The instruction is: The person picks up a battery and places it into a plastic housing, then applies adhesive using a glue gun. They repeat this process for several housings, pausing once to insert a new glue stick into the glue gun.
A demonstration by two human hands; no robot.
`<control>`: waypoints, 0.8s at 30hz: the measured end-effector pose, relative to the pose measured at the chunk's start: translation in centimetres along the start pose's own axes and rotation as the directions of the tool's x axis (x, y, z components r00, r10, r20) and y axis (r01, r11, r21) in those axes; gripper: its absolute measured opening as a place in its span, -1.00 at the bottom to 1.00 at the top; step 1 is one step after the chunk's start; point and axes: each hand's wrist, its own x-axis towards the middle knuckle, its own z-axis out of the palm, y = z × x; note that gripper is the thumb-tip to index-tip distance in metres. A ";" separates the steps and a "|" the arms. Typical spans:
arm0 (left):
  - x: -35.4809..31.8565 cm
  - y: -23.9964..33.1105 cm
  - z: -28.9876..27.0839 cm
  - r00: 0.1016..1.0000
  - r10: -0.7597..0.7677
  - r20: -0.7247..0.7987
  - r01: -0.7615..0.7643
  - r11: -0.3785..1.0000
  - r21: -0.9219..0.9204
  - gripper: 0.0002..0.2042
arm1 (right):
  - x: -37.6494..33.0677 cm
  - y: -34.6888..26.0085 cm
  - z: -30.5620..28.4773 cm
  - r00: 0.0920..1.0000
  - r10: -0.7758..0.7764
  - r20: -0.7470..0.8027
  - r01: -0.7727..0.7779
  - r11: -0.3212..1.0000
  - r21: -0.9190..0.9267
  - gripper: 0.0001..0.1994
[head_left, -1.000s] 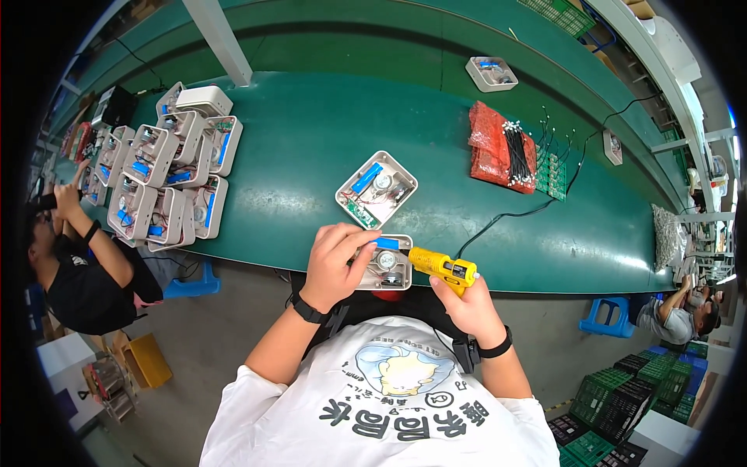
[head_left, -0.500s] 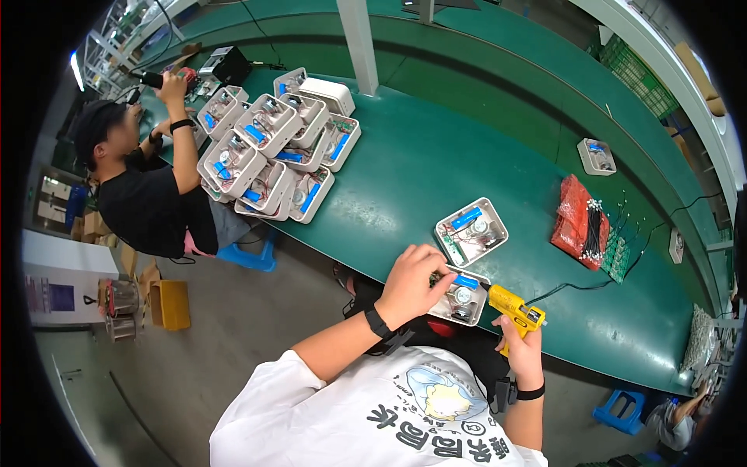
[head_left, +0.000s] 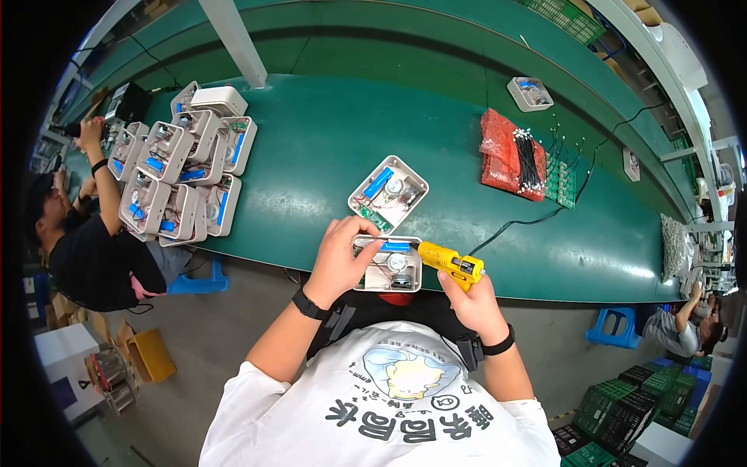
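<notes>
A white plastic housing (head_left: 418, 277) lies at the near edge of the green workbench. Inside it are a blue cylindrical battery (head_left: 394, 247), a round metal-coloured part (head_left: 398, 264) and wires. My left hand (head_left: 336, 261) covers the housing's left side. Its thumb and fingers close in a pinch at the far left corner, beside the battery; what lies between them is hidden. In my right hand (head_left: 471, 303) is a yellow hot glue gun (head_left: 450, 264), its nozzle pointing left at the battery's right end. Just beyond sits a second open housing (head_left: 402, 214) with similar parts.
Stacked open housings (head_left: 175, 167) fill the bench's left part. To the right lie a red bubble-wrap bag (head_left: 498, 148), black cables (head_left: 529, 159) and green circuit boards (head_left: 562, 179). A black cord (head_left: 513, 226) trails from the glue gun. A co-worker (head_left: 93, 257) sits at left.
The whole view has swung right, so the bench and its things appear farther left. My left hand still pinches at the housing's far left corner, and the glue gun stays at the battery's right end.
</notes>
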 end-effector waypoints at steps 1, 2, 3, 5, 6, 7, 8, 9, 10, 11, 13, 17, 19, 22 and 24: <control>-0.2 0.0 0.2 1.000 0.013 -0.014 -0.014 1.000 -0.004 -0.82 | -0.1 0.4 0.0 1.000 0.002 0.000 -0.002 1.000 -0.002 -0.71; -0.3 0.0 0.3 1.000 0.012 -0.013 -0.012 1.000 -0.006 -0.82 | -0.2 1.2 0.2 0.994 -0.101 -0.031 0.100 0.994 -0.044 -0.71; -0.4 0.0 0.4 1.000 0.017 -0.019 -0.017 1.000 -0.003 -0.82 | -0.3 1.7 0.4 0.977 -0.205 -0.058 0.199 0.976 -0.089 -0.71; -0.5 0.0 0.5 0.999 0.026 -0.031 -0.026 1.000 0.002 -0.84 | -0.8 2.2 0.4 0.949 -0.304 -0.079 0.292 0.946 -0.139 -0.72; -0.6 -0.1 0.5 0.999 0.024 -0.030 -0.024 1.000 -0.001 -0.84 | -1.2 1.7 0.2 0.974 -0.215 -0.077 0.209 0.974 -0.083 -0.72; -0.6 -0.1 0.5 0.999 0.026 -0.031 -0.026 1.000 -0.006 -0.84 | -1.5 1.1 0.0 0.990 -0.124 -0.071 0.123 0.992 -0.028 -0.72; -0.6 -0.2 0.5 0.999 0.027 -0.032 -0.028 1.000 -0.011 -0.84 | -1.7 0.8 -0.1 0.998 -0.033 -0.060 0.035 0.999 0.026 -0.72; -0.7 -0.3 0.5 0.999 0.029 -0.032 -0.030 0.999 -0.016 -0.84 | -1.7 0.7 -0.1 0.998 -0.030 -0.060 0.031 0.999 0.024 -0.72; -0.7 -0.3 0.5 0.999 0.027 -0.031 -0.028 0.999 -0.019 -0.84 | -1.7 0.7 0.0 0.999 -0.007 -0.043 0.008 1.000 0.020 -0.71; -0.6 -0.4 0.4 0.999 0.025 -0.025 -0.026 0.999 -0.021 -0.84 | -1.6 0.6 0.0 0.999 0.016 -0.028 -0.015 1.000 0.016 -0.71; -0.5 -0.4 0.3 1.000 0.021 -0.015 -0.022 0.999 -0.024 -0.84 | -1.6 0.6 0.1 0.999 0.041 -0.016 -0.041 0.999 0.010 -0.70; -0.3 -0.4 0.2 1.000 0.019 -0.010 -0.019 1.000 -0.022 -0.84 | -1.5 0.6 0.6 0.993 -0.107 -0.046 0.106 0.994 -0.035 -0.71; -0.4 -0.6 0.1 1.000 0.014 0.001 -0.014 1.000 -0.028 -0.84 | -1.9 -0.3 0.4 0.991 -0.128 -0.042 0.121 0.983 -0.141 -0.72; -0.6 -0.8 -0.1 1.000 0.005 0.021 -0.004 0.999 -0.037 -0.84 | -2.1 -1.3 0.1 0.995 -0.102 -0.020 0.097 0.982 -0.165 -0.73; -0.7 -0.6 -0.5 0.998 0.049 0.036 -0.048 0.998 -0.027 -0.81 | -2.0 -1.7 0.0 0.999 -0.032 0.017 0.034 0.994 -0.106 -0.73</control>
